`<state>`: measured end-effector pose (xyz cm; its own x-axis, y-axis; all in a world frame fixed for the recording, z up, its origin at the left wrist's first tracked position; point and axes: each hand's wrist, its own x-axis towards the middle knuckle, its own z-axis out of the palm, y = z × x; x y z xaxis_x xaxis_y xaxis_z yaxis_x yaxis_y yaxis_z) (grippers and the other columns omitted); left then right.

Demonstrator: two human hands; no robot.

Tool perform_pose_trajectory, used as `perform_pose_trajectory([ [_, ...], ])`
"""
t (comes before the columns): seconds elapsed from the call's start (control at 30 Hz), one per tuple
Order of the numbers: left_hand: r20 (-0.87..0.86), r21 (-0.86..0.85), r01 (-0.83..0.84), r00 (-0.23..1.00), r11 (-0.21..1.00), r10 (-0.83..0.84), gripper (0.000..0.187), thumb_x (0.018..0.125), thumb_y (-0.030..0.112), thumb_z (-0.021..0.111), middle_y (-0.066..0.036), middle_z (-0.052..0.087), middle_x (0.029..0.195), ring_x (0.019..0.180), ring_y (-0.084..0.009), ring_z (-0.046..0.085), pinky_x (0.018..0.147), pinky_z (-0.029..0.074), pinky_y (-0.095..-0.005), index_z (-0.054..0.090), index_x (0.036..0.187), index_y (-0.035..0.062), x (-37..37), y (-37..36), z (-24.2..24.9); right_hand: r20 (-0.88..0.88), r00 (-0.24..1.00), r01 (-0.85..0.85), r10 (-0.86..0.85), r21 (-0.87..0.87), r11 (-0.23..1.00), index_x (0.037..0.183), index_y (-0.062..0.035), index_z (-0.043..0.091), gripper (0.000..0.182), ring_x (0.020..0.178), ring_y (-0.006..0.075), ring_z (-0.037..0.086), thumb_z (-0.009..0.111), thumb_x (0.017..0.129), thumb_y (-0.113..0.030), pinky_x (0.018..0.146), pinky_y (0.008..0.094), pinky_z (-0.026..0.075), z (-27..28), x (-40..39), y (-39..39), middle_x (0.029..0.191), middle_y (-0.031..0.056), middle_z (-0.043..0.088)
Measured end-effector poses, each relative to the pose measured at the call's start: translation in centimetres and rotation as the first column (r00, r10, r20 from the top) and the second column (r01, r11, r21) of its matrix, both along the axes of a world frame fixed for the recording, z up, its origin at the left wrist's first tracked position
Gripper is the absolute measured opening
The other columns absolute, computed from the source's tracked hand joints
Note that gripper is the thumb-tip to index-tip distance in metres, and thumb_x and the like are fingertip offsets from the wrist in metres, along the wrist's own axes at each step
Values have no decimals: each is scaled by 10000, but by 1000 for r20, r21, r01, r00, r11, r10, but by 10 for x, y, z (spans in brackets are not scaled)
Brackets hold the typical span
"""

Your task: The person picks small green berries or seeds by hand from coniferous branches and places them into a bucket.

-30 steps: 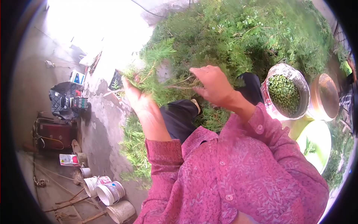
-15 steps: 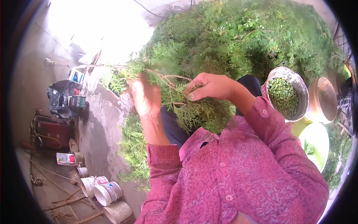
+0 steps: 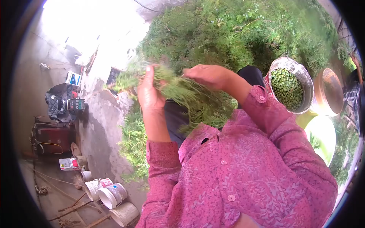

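Note:
My left hand (image 3: pixel 151 93) is wrapped around a leafy conifer branch (image 3: pixel 178 89), thumb up along the stem. The branch's feathery green sprays are blurred by motion and spread over my lap. On the other side, my right hand (image 3: pixel 209 77) has its fingers closed at the upper edge of the same branch; exactly what they pinch is hidden. A large heap of cut conifer branches (image 3: pixel 220 38) lies just beyond both hands. To the right, a bucket (image 3: pixel 308 85) holds many small green cones (image 3: pixel 286 89).
Beside the cone bucket stand another tub (image 3: pixel 330 93) and a pale green basin (image 3: pixel 323 140). More greenery (image 3: pixel 135 140) lies left of my leg. Several white buckets (image 3: pixel 113 195), wooden sticks (image 3: pixel 74 209), a dark bag (image 3: pixel 59 102) and a red case (image 3: pixel 53 138) are on the left.
The branch has turned and now blurs, its sprays swung across between my hands. My right hand has shifted slightly up and left; my left thumb now points up.

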<state>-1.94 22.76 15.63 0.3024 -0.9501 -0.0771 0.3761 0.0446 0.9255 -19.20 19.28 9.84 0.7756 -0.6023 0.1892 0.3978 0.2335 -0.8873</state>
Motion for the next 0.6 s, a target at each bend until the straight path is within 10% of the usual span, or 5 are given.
perform_pose_trajectory([
  [0.03,4,1,0,1000,1000,0,367,778,300,644,-116,587,897,812,-217,557,664,464,-340,548,1002,26,5,-2,1,46,991,135,-128,-257,957,1051,54,553,383,830,138,591,454,905,-286,736,275,485,1,-6,1,983,103,610],
  [0.07,-44,108,-121,991,987,126,351,800,283,615,-118,574,939,849,-226,545,706,459,-366,531,1025,27,14,-6,0,17,998,-63,61,340,938,1111,61,505,461,882,154,577,426,909,-346,745,279,486,3,-10,-1,1031,128,584],
  [0.23,-366,161,-204,896,966,250,262,892,195,415,-128,548,1004,961,-267,505,906,380,-462,493,1087,38,53,-20,-16,25,1000,-9,-2,454,891,1159,56,453,509,873,215,577,369,919,-384,797,301,464,-39,-26,-7,1064,149,561],
  [0.4,-242,214,-291,909,932,340,230,876,127,404,-122,561,1017,953,-255,525,836,439,-425,524,1053,44,55,-15,-17,51,998,-12,-22,579,815,1126,23,462,522,855,225,604,483,863,-426,699,339,523,-38,-38,11,1011,159,574],
  [0.6,-525,181,-312,771,933,360,169,821,24,452,-95,589,932,810,-204,569,663,498,-325,540,964,25,122,-33,-68,-96,990,142,-106,739,658,1083,-30,490,348,716,163,609,562,846,-273,599,252,522,-85,-23,29,879,110,610],
])
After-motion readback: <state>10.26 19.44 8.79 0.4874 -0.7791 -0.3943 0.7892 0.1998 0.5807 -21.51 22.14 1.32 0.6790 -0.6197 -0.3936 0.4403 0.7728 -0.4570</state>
